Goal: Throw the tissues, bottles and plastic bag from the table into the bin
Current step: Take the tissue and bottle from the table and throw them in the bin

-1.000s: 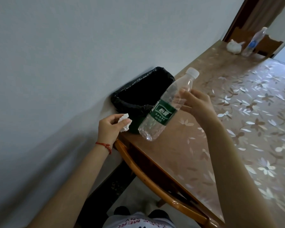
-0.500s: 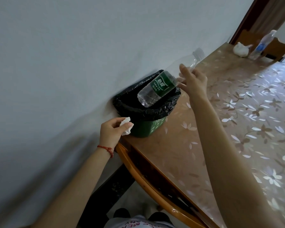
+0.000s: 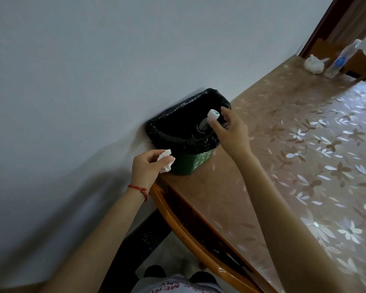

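A green bin [image 3: 190, 163] lined with a black bag stands on the table's near corner against the wall. My right hand [image 3: 232, 132] reaches over its right rim, with thumb and fingers around the neck of a clear water bottle. The bottle's white cap [image 3: 213, 114] pokes up while its body is down inside the dark bin. My left hand [image 3: 148, 166] hovers just left of the bin, pinching a crumpled white tissue [image 3: 164, 160]. At the table's far end lie a white plastic bag [image 3: 313, 64] and a second clear bottle [image 3: 341, 59] with a blue label.
The table [image 3: 304, 157] has a shiny floral cover and an orange wooden edge [image 3: 178, 210]. A pale wall runs along its left side. Beyond the far end are a wooden chair back [image 3: 359, 60] and a doorway.
My right hand swung the green-labelled bottle over the bin and lowered it bottom first inside; only the cap shows now. My left hand with the tissue stayed beside the bin.
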A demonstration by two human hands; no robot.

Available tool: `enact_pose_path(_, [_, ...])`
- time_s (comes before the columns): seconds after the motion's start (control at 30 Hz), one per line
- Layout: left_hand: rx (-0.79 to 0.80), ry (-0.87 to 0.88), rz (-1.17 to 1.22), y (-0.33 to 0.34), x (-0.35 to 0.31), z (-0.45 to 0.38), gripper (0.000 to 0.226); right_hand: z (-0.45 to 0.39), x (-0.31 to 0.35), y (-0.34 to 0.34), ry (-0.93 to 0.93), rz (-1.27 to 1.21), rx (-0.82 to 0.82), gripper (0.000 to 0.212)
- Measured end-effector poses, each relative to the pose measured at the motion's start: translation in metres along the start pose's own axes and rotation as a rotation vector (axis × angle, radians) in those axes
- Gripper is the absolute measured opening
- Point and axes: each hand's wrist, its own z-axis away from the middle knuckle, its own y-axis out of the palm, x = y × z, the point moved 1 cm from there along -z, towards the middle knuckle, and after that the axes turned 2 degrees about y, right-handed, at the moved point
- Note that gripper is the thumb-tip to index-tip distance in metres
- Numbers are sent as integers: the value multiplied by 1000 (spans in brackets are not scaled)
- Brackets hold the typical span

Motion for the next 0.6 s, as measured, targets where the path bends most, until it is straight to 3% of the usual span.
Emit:
enact_pose_path(0.27, [17, 34, 53, 5, -13, -7, 23, 72, -43, 12, -276, 522, 112, 60])
enact_pose_path(0.6, [53, 132, 12, 25, -36, -36, 24, 99, -61, 20, -280, 648, 165, 57])
